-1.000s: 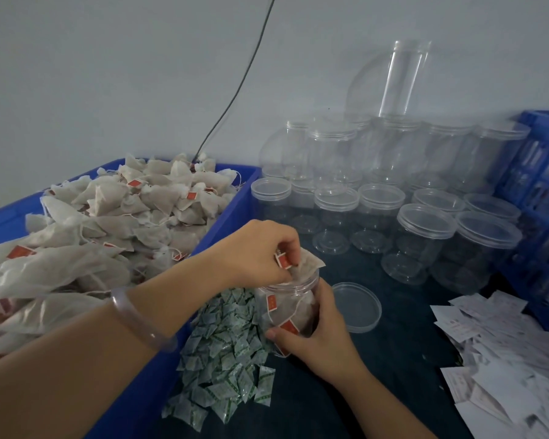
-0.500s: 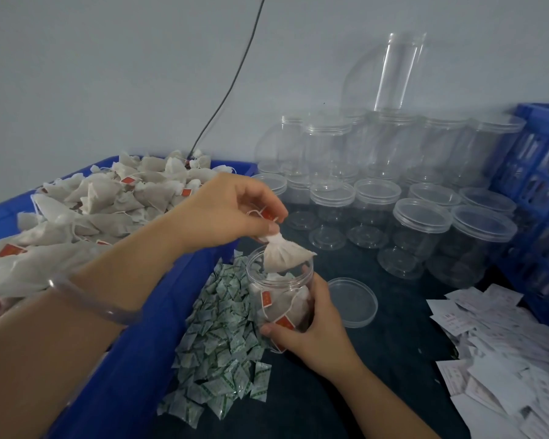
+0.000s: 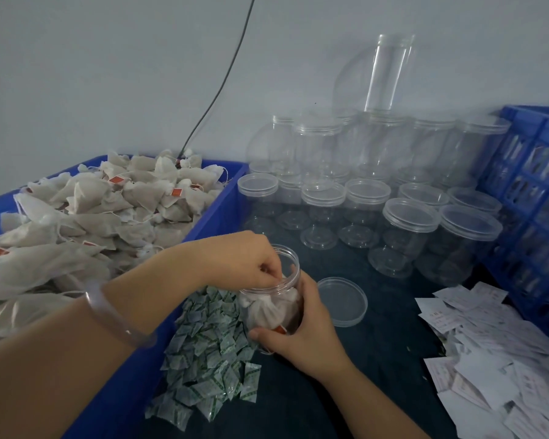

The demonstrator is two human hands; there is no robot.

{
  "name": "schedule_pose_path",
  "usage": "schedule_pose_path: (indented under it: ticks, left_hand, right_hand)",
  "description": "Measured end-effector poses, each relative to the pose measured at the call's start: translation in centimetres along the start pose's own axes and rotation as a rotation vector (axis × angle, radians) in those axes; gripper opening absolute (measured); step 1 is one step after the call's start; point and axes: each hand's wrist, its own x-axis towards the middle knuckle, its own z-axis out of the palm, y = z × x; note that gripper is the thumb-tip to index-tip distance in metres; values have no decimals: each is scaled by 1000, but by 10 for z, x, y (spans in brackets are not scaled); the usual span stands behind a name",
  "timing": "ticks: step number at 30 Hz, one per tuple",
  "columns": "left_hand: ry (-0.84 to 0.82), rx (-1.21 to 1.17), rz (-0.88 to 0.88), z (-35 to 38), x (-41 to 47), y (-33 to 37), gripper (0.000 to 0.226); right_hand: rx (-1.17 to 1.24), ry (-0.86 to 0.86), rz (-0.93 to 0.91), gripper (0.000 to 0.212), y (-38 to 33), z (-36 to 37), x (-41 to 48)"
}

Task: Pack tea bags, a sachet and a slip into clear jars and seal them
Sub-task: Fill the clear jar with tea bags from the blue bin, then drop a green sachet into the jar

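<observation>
A clear open jar (image 3: 286, 291) stands on the dark table, packed with white tea bags (image 3: 264, 309) bearing red tags. My right hand (image 3: 300, 332) grips the jar's side from the right and behind. My left hand (image 3: 246, 264) hovers over the jar mouth, its curled fingertips dipped inside the rim and pinching the top of a tea bag. The jar's loose lid (image 3: 343, 301) lies flat just to its right. Green-printed sachets (image 3: 208, 353) are heaped left of the jar. White slips (image 3: 492, 359) are piled at the right.
A blue bin (image 3: 214, 213) heaped with loose tea bags (image 3: 108, 210) fills the left. Several lidded empty jars (image 3: 409, 223) stand stacked at the back against the wall. A blue crate (image 3: 539, 198) stands at the far right. A black cable (image 3: 216, 93) runs up the wall.
My left hand lifted a tea bag above the jar, then lowered it; its fingertips are now inside the rim and the bag is down in the jar. My right hand kept its grip.
</observation>
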Motion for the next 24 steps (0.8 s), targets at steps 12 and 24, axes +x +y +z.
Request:
schedule_pose_path:
  ticks: [12,24]
  left_hand:
    - [750,-431,72,-5,-7,37,19]
    - [780,-1517,-74,119,20,92,78]
  right_hand:
    - [44,220,-87,82,-21,-15,-10]
    - [76,108,-41,72,-30,-69,-59]
